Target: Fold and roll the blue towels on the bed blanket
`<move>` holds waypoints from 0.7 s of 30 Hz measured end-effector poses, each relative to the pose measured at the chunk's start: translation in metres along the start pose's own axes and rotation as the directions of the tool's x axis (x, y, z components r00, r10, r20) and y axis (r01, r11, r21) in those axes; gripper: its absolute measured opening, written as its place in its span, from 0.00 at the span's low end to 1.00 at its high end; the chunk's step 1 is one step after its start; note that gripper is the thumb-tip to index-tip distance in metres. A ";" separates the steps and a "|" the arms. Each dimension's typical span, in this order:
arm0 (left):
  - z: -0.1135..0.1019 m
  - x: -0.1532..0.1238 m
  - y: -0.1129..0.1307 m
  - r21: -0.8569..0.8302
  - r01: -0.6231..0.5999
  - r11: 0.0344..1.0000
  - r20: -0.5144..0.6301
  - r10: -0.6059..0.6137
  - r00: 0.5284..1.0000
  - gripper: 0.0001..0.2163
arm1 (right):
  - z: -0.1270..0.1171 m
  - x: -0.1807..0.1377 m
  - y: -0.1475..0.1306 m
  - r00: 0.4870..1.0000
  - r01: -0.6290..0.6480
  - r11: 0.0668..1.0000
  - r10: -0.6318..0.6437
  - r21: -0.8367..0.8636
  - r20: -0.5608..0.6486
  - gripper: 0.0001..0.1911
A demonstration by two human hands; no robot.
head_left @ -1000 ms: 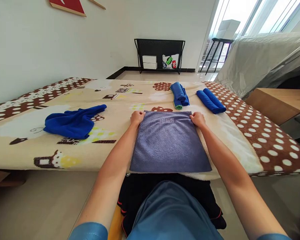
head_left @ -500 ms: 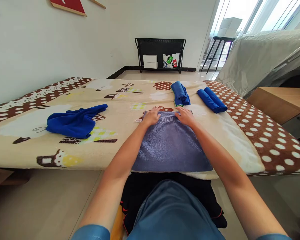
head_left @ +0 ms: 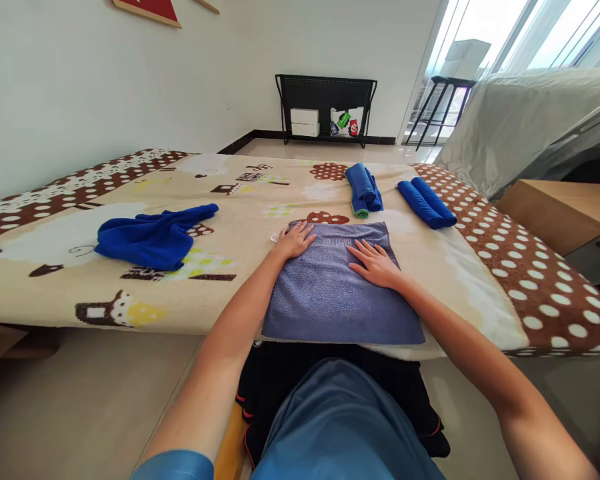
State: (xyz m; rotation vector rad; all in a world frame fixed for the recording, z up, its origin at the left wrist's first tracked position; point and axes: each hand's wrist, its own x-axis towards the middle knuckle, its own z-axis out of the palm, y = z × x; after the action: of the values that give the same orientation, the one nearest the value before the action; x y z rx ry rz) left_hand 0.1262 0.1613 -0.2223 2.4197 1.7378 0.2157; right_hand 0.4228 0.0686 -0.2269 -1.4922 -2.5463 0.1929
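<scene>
Evidently the step in hand is a smoothing one: both palms lie flat on the grey-blue towel point(head_left: 340, 307), which is spread out on the near side of the patterned blanket point(head_left: 245, 267). The left hand point(head_left: 294, 241) rests over the far left corner area, fingers straight and a little apart; the right hand point(head_left: 376, 265) lies just beside the lettering point(head_left: 337, 243), fingers fanned. Neither is pinching anything. From where I stand, any next move on the towel would call for fingertips slipped under one edge, with the cloth kept flat.

As for edges, its near one runs along the brink of the bed; whether it hangs over slightly, I can't quite tell. Past the far edge, the green-edged blue roll point(head_left: 364, 183) sits close, leaving little space. More room lies leftward, where a broad stretch of blanket reaches to the crumpled blue cloth point(head_left: 150, 240). To the right, blanket runs on to the dotted border point(head_left: 555, 293), with the plain blue roll point(head_left: 427, 202) farther back.
</scene>
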 end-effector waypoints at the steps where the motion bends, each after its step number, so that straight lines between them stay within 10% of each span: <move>1: 0.000 -0.001 -0.002 0.001 0.001 1.000 0.000 -0.001 1.000 0.27 | -0.001 -0.012 -0.004 1.000 0.015 1.000 -0.015 0.001 0.006 0.34; 10: -0.008 -0.024 0.003 -0.009 0.111 0.994 -0.025 -0.112 0.993 0.27 | -0.018 -0.153 -0.022 0.999 -0.008 0.950 0.022 0.312 -0.039 0.27; 15: -0.006 -0.111 0.005 -0.015 0.022 1.000 -0.064 -0.023 0.998 0.25 | -0.024 -0.221 -0.003 0.979 -0.189 0.775 0.198 0.603 0.052 0.19; 21: 0.005 -0.229 0.004 -0.185 -0.102 0.977 -0.374 0.026 0.927 0.21 | -0.007 -0.237 -0.003 0.846 -0.387 0.570 0.532 0.724 0.033 0.21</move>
State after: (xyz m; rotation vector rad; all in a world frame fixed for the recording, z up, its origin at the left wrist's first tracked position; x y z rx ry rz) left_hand 0.0588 -0.0570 -0.2324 2.4006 1.6707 0.8657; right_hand 0.5352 -0.1392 -0.2410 -1.6606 -1.5389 0.9434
